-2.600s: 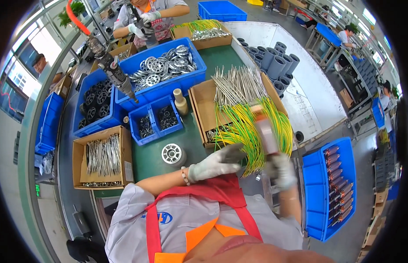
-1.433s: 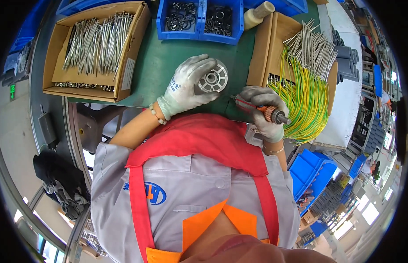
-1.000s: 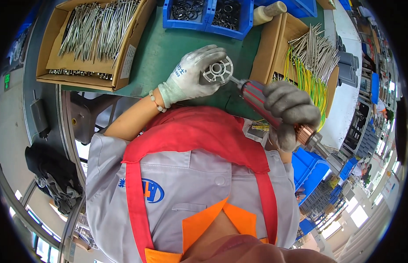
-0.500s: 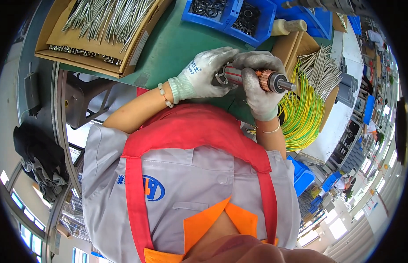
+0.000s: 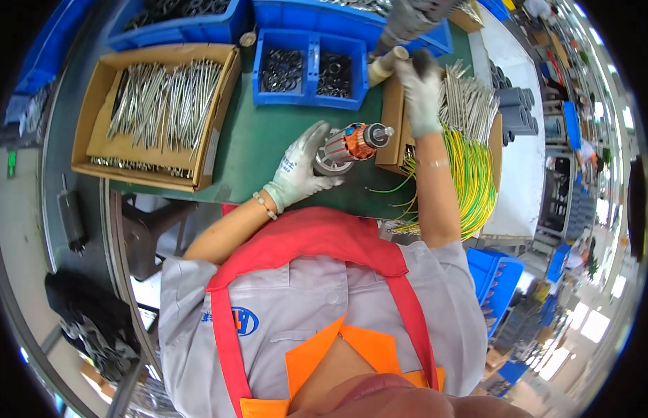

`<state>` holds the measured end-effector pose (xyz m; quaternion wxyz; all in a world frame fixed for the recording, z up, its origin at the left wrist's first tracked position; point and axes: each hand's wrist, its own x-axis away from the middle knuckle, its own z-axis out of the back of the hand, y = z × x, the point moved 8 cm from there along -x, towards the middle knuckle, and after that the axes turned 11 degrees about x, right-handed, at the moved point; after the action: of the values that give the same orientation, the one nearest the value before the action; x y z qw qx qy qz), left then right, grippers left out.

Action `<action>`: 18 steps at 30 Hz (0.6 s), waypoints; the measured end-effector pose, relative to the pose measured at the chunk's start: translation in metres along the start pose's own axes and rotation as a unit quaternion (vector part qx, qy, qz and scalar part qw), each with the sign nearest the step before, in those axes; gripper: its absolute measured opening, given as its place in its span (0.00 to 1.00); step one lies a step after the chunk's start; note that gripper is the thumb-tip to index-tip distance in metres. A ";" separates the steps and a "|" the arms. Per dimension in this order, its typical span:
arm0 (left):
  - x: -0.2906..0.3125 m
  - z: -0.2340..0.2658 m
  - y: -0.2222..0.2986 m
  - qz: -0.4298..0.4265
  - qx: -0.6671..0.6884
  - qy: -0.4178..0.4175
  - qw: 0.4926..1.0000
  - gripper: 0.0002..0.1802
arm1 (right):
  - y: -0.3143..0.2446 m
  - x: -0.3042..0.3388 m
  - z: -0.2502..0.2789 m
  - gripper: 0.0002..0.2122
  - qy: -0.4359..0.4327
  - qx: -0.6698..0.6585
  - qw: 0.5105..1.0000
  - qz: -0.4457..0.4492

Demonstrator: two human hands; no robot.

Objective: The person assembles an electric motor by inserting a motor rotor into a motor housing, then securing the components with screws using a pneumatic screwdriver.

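Twin blue bin (image 5: 306, 102), containing black rings (image 5: 281, 73); to its left, carton (image 5: 103, 143) of metal rods (image 5: 164, 104). Below bin, left hand (image 5: 301, 164) gripping silver housing (image 5: 331, 168) at rotor's (image 5: 348, 145) base; right of bin, right hand (image 5: 421, 96) near cream cylinder (image 5: 388, 65), finger closure indeterminable.

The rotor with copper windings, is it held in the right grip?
No, the right grip is up near the beige cylindrical tool, apart from the rotor, whose lower end is within the left grip.

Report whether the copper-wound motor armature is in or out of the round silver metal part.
Apparently in: the copper-wound motor armature rises from the round silver metal part, its lower end hidden; depth, cannot tell.
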<state>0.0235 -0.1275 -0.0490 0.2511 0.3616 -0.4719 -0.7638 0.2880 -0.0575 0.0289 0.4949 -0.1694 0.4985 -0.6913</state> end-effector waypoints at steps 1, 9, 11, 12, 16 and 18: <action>0.000 -0.001 -0.003 0.022 -0.002 0.013 1.000 0.59 | 0.003 -0.007 -0.009 0.34 -0.019 0.158 0.987 -0.016; -0.014 -0.005 0.003 0.032 0.038 0.024 0.998 0.54 | -0.193 0.028 0.077 0.23 0.021 -0.131 0.976 0.174; -0.011 -0.008 -0.013 0.059 0.074 0.022 0.995 0.50 | -0.234 0.057 0.085 0.23 0.004 -0.080 0.962 0.260; -0.014 -0.008 -0.024 0.090 0.113 0.029 0.989 0.46 | -0.253 0.067 0.078 0.17 0.033 0.016 0.943 0.331; -0.007 -0.007 -0.008 0.105 0.209 0.001 0.972 0.24 | -0.213 0.084 0.034 0.23 -0.035 0.034 0.942 0.333; -0.003 -0.008 -0.006 0.104 0.205 0.022 0.973 0.22 | -0.187 0.090 0.032 0.28 -0.084 0.046 0.963 0.250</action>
<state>0.0311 -0.1268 -0.0561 0.2594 0.3709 -0.6478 -0.6127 0.1744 -0.1489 0.1797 0.6996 -0.0737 0.4491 -0.5509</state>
